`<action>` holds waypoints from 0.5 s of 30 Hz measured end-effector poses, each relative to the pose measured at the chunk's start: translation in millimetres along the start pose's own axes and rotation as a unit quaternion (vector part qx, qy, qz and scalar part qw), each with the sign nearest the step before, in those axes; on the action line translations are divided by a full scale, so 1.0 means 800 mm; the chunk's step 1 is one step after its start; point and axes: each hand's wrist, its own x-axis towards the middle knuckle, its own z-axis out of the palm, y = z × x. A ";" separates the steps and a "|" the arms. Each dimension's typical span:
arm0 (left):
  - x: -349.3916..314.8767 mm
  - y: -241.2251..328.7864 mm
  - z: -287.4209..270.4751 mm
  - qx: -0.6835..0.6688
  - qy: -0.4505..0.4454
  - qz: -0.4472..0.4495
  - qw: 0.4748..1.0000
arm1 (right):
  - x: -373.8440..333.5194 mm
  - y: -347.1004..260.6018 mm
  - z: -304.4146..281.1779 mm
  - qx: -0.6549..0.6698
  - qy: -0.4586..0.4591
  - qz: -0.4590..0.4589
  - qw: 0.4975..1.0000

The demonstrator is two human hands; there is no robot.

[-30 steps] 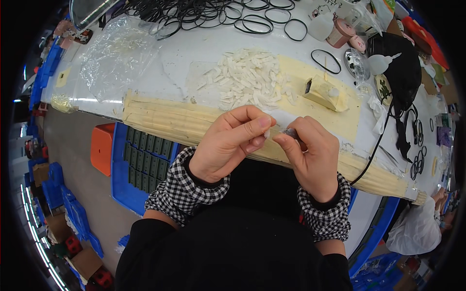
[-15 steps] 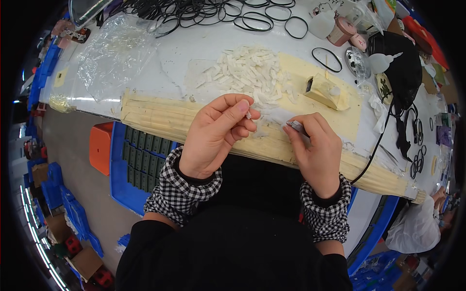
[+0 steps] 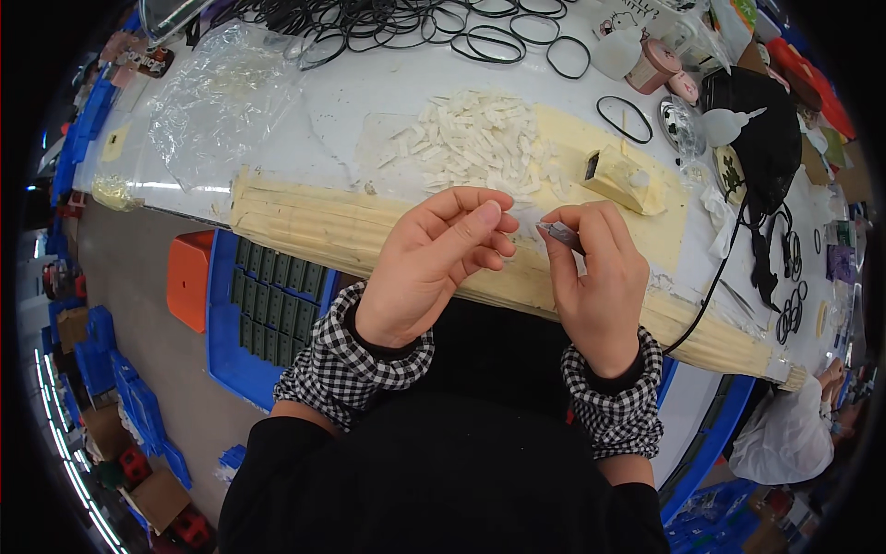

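My left hand (image 3: 434, 258) is held up over the table's near edge, its thumb pressed against the curled fingers. Whatever lies in that pinch is too small or hidden to make out. To its right, my right hand (image 3: 602, 286) grips a small grey blade (image 3: 565, 237) between thumb and fingers, the tip turned toward my left hand. The two hands are apart. Just beyond them is a heap of small white strips (image 3: 480, 138), partly on a yellow sheet (image 3: 660, 222). A yellow-wrapped block (image 3: 618, 180) sits right of the heap.
Black rubber rings (image 3: 489, 43) crowd the far side. At left is a crumpled clear plastic bag (image 3: 217, 115). Yellow padding (image 3: 305, 217) lines the near edge. Below stand a blue crate (image 3: 221, 323) of dark green parts and an orange stool (image 3: 189, 282). A black cable (image 3: 706, 309) hangs at right.
My left hand has shifted right, nearer the blade. The white bit that showed at its thumb tip no longer shows. The blade in my right hand is more visible.
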 end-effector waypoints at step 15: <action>0.000 0.000 -0.004 0.021 -0.004 0.024 0.999 | 0.004 -0.005 -0.005 0.125 -0.061 0.078 0.987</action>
